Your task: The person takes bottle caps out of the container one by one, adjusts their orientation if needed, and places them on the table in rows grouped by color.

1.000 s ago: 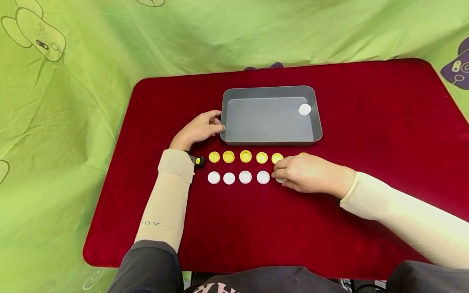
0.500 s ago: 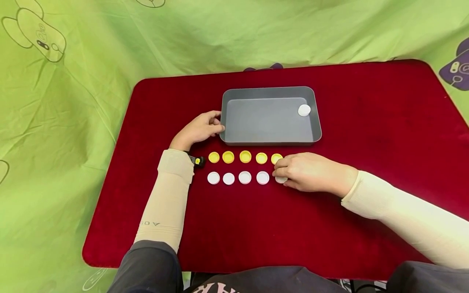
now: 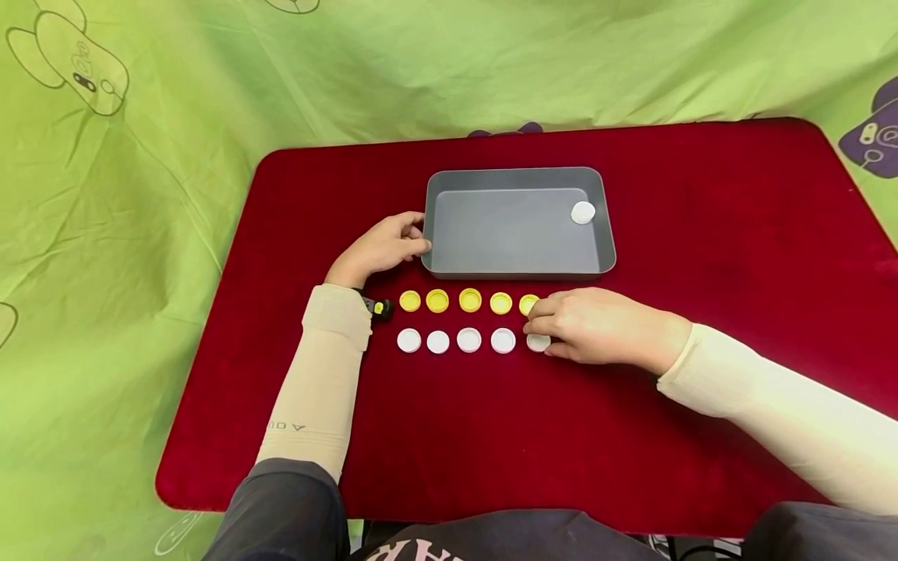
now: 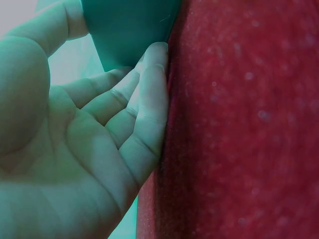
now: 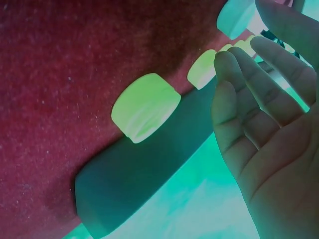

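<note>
My left hand (image 3: 382, 245) holds the left end of a grey rectangular tray (image 3: 519, 274), its thumb over the rim. In the left wrist view, the fingers (image 4: 149, 94) lie along the tray's outer wall (image 4: 132, 35). The right hand (image 3: 596, 323) hovers over the right end of two rows of round caps, fingers (image 5: 227, 94) slightly bent and gripping nothing. By its fingertips are a white cap (image 3: 538, 343) and a yellow cap (image 3: 528, 303), partly covered. In the right wrist view, another yellow cap (image 5: 147, 107) sits beside the tray wall (image 5: 134, 174); the hand hides it from above.
Inside the tray at the right lies a white cap (image 3: 582, 213). Left of the right hand run a row of yellow caps (image 3: 470, 301) and a nearer row of white caps (image 3: 468, 340). A red cloth (image 3: 491, 444) covers the table; a green curtain (image 3: 393, 70) hangs behind.
My right hand has edged a little rightward and away from the body, baring more of the end white cap and covering the last yellow one. The left hand keeps its place on the tray.
</note>
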The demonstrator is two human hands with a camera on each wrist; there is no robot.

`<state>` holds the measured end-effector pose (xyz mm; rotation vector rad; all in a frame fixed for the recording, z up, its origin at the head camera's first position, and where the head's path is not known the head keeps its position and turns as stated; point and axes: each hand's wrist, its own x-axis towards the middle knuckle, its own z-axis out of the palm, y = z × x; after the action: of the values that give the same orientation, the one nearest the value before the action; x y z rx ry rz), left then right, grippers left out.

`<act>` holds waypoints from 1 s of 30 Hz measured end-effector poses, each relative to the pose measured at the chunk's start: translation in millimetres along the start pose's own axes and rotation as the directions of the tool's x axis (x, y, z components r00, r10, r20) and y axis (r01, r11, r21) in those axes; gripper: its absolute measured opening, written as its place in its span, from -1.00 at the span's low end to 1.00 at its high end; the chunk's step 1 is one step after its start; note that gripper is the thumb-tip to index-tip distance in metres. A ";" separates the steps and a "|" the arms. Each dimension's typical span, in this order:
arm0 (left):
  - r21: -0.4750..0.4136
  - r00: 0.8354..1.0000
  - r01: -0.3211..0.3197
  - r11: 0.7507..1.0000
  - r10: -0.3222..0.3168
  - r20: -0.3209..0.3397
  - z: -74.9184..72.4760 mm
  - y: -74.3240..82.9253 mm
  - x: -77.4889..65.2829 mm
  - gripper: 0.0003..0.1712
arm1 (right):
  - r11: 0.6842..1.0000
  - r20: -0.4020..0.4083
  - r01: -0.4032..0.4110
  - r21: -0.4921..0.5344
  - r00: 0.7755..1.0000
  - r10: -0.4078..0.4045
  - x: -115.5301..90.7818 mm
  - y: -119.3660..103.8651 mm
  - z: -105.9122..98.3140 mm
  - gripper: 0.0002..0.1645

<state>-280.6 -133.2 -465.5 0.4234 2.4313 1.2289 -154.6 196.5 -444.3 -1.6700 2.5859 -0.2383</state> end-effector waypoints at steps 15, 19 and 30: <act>-0.011 1.000 0.001 1.000 -0.001 0.009 0.2 -2.2 1.0 -0.35 | 0.999 -0.036 -0.022 -0.043 0.999 0.021 0.9 5.3 -8.4 -0.63; -0.011 1.000 -0.001 1.000 0.001 0.007 0.1 -2.0 0.6 -0.36 | 0.999 -0.057 -0.031 -0.045 0.998 0.028 2.3 6.4 -11.1 -0.63; -0.013 1.000 0.014 1.000 -0.014 0.013 0.3 -0.5 1.5 -0.36 | 0.998 -0.079 -0.047 -0.037 0.996 0.044 4.3 9.3 -20.2 -0.68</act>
<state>-281.9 -132.6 -466.4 0.4088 2.4098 1.2314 -167.4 198.4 -425.7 -1.6436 2.6992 -0.2579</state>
